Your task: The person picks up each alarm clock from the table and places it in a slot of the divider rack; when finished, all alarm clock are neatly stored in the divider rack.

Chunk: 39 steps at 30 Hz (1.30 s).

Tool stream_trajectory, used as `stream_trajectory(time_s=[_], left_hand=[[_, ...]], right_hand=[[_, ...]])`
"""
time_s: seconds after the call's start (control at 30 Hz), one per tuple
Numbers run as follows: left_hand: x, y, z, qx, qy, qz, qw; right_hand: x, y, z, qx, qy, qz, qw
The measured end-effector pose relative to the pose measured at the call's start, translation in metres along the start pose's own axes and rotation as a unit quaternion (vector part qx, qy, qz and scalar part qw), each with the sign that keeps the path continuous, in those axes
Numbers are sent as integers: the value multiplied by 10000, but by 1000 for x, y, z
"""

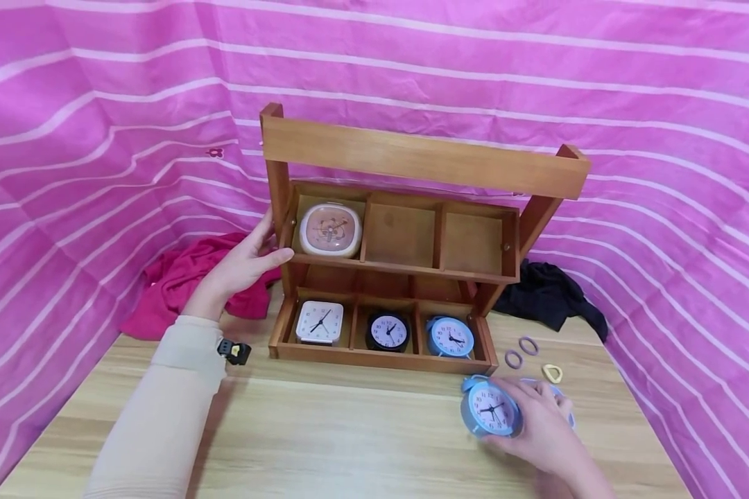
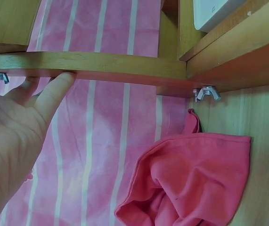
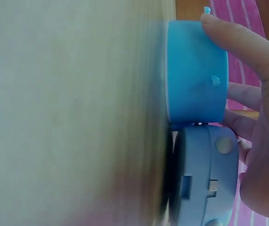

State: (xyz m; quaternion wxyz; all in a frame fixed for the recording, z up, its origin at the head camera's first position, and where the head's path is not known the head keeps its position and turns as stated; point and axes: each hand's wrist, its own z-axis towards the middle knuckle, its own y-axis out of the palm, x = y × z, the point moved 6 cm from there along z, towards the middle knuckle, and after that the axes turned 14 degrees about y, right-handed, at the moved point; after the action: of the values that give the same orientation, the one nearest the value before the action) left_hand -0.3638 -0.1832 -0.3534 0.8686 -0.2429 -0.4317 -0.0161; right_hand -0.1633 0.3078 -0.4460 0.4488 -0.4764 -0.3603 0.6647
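Your left hand (image 1: 240, 269) rests uncurled fingers (image 2: 54, 96) against the wooden rack (image 1: 412, 154). At the rack's front right, your right hand (image 1: 544, 421) grips the light-blue alarm clock (image 1: 489, 410), just beside another blue clock (image 3: 199, 157). Picking up seems in hand; the next move probably calls for a steady lift.

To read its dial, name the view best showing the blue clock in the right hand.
The head view: the blue clock in the right hand shows its dial to the camera. The right wrist view shows its casing side-on, without the dial; the left wrist view, nothing of it.
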Motion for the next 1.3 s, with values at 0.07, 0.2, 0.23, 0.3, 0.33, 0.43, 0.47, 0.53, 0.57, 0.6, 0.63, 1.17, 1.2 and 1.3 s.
stream_trajectory(time_s=[0.07, 0.2, 0.23, 0.3, 0.33, 0.43, 0.47, 0.53, 0.57, 0.6, 0.63, 1.17, 1.2, 1.3], left_hand=[[0, 1, 0, 5, -35, 1, 10000], [1, 2, -1, 6, -84, -66, 9999], [1, 2, -1, -7, -79, -85, 9999], [1, 2, 0, -13, -73, -107, 9999], [2, 2, 0, -7, -62, -105, 9999], [2, 2, -1, 12, -44, -103, 9999], [2, 2, -1, 15, -39, -92, 9999], [3, 2, -1, 25, -22, -90, 10000], [3, 2, -1, 33, -15, -93, 10000], [3, 2, -1, 41, -3, -96, 9999], [3, 2, -1, 51, 10, -98, 9999], [1, 0, -2, 121, -51, -74, 9999], [0, 0, -2, 126, -64, -79, 9999], [-2, 0, -1, 129, -100, -113, 9998]], right_hand=[[1, 0, 1, -20, 1, -46, 10000], [0, -2, 2, -2, -56, -11, 10000], [-1, -4, 3, 14, -93, 32, 10000], [-5, -9, 4, 48, -177, 150, 9997], [-7, -12, 5, 51, -221, 220, 9995], [-17, -23, 10, 58, -369, 400, 9985], [-22, -27, 12, 66, -413, 449, 9981], [-31, -36, 18, 99, -524, 565, 9970], [-35, -42, 22, 117, -567, 637, 9963], [-40, -47, 27, 143, -609, 707, 9955], [-45, -53, 31, 186, -662, 768, 9947], [-128, -123, 144, 519, -980, 872, 9900], [-132, -123, 151, 545, -963, 856, 9902], [-144, -120, 173, 591, -872, 817, 9911]])
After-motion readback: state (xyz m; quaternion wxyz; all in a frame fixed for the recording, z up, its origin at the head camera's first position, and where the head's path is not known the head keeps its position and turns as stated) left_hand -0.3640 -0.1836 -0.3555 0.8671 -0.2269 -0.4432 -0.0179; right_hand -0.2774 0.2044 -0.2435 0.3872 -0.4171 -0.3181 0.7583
